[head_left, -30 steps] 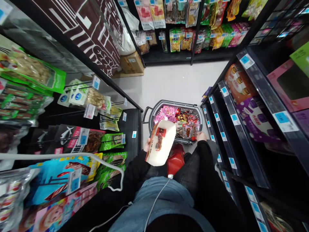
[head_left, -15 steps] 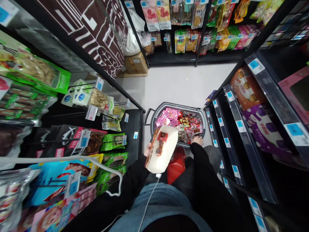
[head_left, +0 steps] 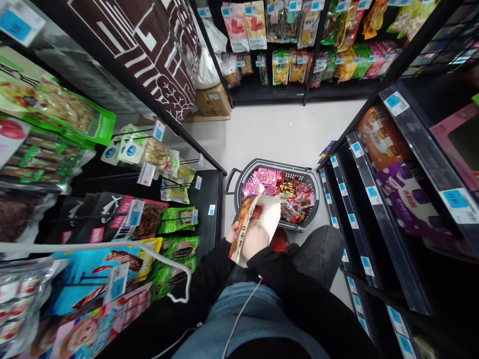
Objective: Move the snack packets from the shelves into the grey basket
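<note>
A white snack box (head_left: 271, 214) with an orange printed side stands tilted in front of my chest. My left hand (head_left: 232, 233) grips its left edge from below, only part of the fingers showing. My right hand (head_left: 255, 237) lies over the box's open top, fingers curled in or onto it; what they hold is hidden. Just beyond the box a dark grey shopping basket (head_left: 312, 180) sits on the floor, filled with pink and red snack packets (head_left: 290, 189). Something red (head_left: 279, 239) shows under the box near my knee (head_left: 320, 249).
Hooks on the left hold hanging snack bags (head_left: 175, 219). Dark shelves (head_left: 374, 199) with blue price tags and purple boxes line the right. A cardboard box (head_left: 213, 99) sits by the far shelving. A white cable (head_left: 179, 279) loops across my lap. Pale floor (head_left: 284, 134) lies beyond the basket.
My right hand has left the basket and come back to the top of the white box. The box has tilted, turning its orange side toward me. The left hand kept its grip.
</note>
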`<state>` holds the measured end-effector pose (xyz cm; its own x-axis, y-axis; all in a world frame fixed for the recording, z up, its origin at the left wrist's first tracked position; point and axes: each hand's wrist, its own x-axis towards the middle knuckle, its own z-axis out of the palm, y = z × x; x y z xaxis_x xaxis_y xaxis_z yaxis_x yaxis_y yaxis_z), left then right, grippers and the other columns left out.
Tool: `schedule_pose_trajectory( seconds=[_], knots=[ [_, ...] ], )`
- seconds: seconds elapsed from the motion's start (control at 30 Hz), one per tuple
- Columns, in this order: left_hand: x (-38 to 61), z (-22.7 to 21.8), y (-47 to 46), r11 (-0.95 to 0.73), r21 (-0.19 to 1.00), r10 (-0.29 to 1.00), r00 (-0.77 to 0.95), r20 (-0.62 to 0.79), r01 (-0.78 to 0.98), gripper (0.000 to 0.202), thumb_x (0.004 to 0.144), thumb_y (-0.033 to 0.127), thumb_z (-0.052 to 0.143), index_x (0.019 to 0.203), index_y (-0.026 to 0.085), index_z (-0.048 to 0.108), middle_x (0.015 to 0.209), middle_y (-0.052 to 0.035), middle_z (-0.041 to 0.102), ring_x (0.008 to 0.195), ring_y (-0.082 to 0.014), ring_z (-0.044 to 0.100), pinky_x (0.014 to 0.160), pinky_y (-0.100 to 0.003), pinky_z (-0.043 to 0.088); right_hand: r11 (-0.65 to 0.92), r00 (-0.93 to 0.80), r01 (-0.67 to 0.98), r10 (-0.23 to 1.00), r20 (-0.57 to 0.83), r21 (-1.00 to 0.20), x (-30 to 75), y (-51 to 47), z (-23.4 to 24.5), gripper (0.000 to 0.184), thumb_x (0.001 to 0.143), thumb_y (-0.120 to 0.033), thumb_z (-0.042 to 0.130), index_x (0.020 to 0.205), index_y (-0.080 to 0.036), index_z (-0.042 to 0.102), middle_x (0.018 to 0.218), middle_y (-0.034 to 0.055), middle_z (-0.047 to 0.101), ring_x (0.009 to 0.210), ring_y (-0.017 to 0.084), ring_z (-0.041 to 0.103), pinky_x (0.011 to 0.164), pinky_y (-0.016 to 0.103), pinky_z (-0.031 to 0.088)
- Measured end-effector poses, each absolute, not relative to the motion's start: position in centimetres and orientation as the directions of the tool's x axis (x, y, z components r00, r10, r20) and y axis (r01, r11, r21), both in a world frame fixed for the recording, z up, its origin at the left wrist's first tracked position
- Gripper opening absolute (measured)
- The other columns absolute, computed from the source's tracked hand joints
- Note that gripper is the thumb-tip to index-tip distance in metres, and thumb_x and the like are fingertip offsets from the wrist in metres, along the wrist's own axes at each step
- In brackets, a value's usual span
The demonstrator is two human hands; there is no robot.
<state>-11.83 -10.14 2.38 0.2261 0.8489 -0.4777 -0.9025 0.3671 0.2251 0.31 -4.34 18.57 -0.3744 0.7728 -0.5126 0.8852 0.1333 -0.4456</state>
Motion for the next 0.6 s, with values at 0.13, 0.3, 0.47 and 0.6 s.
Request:
schedule_pose_trajectory(
  seconds=[0.13, 0.3, 0.47, 0.6],
  knots=[
    [-11.9, 2.5, -10.0, 0.395, 0.24, 0.844, 0.248, -0.476, -0.887, 0.047, 0.084, 0.034, 0.053, 0.117, 0.003, 0.066, 0.096, -0.0164, 0.071, 0.108, -0.028, 0.065, 0.103, -0.038, 0.046, 0.082, -0.344, 0.886, 0.776, -0.528, -0.457, -0.6, -3.9, 17.8, 0.038, 0.097, -0.02, 0.033, 0.123, -0.001, 0.053, 0.11, 0.026, 0.065, 0.096, 0.032, 0.069, 0.077, 0.039, 0.054],
    [-11.8, 2.5, -10.0, 0.411, 0.23, 0.864, 0.297, -0.407, -0.882, 0.038, 0.083, 0.031, 0.056, 0.108, 0.006, 0.071, 0.095, -0.0134, 0.072, 0.094, -0.0235, 0.07, 0.093, -0.032, 0.053, 0.067, -0.343, 0.884, 0.766, -0.544, -0.463, 0.6, -3.3, 18.6, 0.029, 0.095, -0.02, 0.041, 0.113, -0.003, 0.058, 0.098, 0.0212, 0.069, 0.086, 0.026, 0.071, 0.072, 0.033, 0.053],
    [-10.7, 3.6, -9.8, 0.385, 0.217, 0.892, 0.301, -0.337, -0.897, 0.053, 0.081, 0.048, 0.058, 0.119, 0.011, 0.068, 0.122, -0.0144, 0.064, 0.114, -0.029, 0.062, 0.102, -0.042, 0.048, -0.013, -0.42, 0.684, 0.811, -0.408, -0.729, 7.2, -2.4, 20.7, 0.018, 0.088, -0.017, 0.045, 0.092, -0.015, 0.062, 0.078, 0.009, 0.069, 0.074, 0.02, 0.067, 0.069, 0.029, 0.049],
    [-9.8, 6.7, -9.3, 0.415, 0.232, 0.892, 0.344, -0.292, -0.88, 0.063, 0.084, 0.052, 0.053, 0.133, 0.011, 0.055, 0.132, -0.0152, 0.058, 0.121, -0.0326, 0.056, 0.104, -0.048, 0.042, -0.279, -0.528, 0.01, 0.814, -0.242, -0.96, 13.3, -1.5, 22.5, 0.022, 0.084, -0.043, 0.054, 0.083, -0.022, 0.051, 0.066, -0.0014, 0.057, 0.055, 0.013, 0.055, 0.052, 0.024, 0.043]
  ],
)
